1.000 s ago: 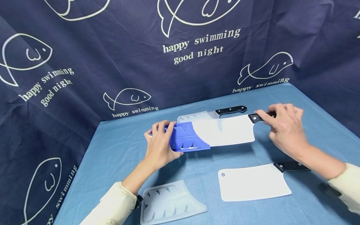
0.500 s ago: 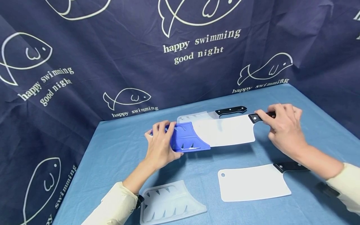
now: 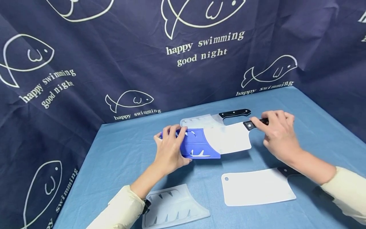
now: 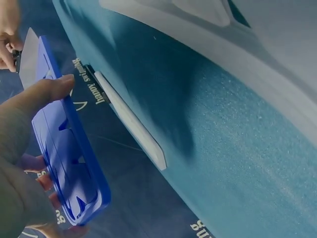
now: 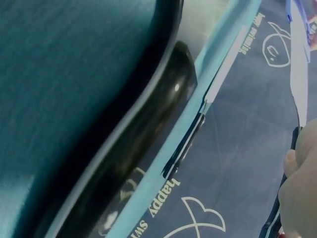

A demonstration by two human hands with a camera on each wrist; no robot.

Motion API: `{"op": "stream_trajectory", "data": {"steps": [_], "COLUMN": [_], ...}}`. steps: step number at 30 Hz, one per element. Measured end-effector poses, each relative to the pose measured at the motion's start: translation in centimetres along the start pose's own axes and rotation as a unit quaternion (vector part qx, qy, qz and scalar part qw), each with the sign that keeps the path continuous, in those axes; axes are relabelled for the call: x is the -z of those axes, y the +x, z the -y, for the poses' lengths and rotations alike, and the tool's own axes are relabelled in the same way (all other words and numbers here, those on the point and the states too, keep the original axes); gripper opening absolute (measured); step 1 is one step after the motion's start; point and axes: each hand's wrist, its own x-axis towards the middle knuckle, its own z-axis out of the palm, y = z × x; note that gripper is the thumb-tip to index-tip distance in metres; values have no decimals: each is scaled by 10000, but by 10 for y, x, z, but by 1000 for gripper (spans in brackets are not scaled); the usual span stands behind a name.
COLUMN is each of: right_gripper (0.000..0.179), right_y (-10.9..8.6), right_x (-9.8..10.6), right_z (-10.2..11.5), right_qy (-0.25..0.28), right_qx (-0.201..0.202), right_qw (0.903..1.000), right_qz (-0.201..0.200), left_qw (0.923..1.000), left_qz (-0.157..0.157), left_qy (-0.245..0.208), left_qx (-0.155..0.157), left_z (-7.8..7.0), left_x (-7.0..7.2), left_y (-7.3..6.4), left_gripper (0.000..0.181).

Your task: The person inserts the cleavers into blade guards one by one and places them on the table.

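Note:
My left hand [image 3: 168,148] grips a blue blade guard [image 3: 200,144] by its closed end, thumb along the lower edge and fingers over the top. Part of a cleaver's wide blade [image 3: 234,139] lies inside the guard, and the rest shows between my hands. With my right hand [image 3: 279,135] I hold that cleaver by its black handle [image 3: 249,125], mostly covered by my fingers. Both are raised over the table, as the shadow below shows. In the left wrist view the thumb presses the rim of the slotted guard [image 4: 69,148].
A second cleaver [image 3: 257,187] lies bare at the front right, its handle partly behind my right forearm. At the front left lies a translucent guard [image 3: 177,205]. Behind my hands rests a knife [image 3: 234,113] in another translucent guard [image 3: 193,120]. A fish-print curtain [image 3: 137,57] stands behind the blue table [image 3: 123,149].
My right hand has moved left and slightly down, and the cleaver blade sits deeper in the blue guard. My left hand, with the guard, has shifted a little right and down.

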Motion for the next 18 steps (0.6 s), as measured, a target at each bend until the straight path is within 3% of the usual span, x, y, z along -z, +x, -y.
{"op": "stream_trajectory", "data": {"steps": [12,18], "right_gripper": [69,67], "right_y": [-2,-1], "right_x": [-5,-3], "right_z": [4,3], "right_qy": [68,15], "right_qx": [20,67], "right_qw": [10000,9999], "right_qz": [-68,81], "left_qw": [9998,9995], "left_qz": [88,125], "left_qy": [-133,-227], "left_qx": [102,165], "left_z": [2,1], "left_x": [2,1], "left_y": [-4,-4], "left_gripper": [107,107]}}
